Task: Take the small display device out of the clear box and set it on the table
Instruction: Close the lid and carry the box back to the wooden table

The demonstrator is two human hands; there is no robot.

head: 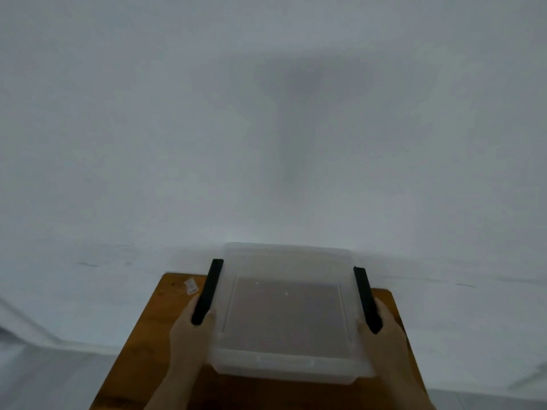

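A clear plastic box point(284, 365) with its lid on stands on a small wooden table point(139, 356). Black latch handles stick up on both sides: the left one point(207, 291) and the right one point(366, 300). My left hand point(189, 335) grips the box's left side at that latch. My right hand point(384, 335) grips the right side at the other latch. A dark, flat rectangular shape point(284, 315) shows dimly through the lid; I cannot tell whether it is the display device.
A small white paper scrap point(191, 286) lies on the table's far left corner. White sheeting point(266, 143) covers the wall and the floor around the table. The picture is blurred.
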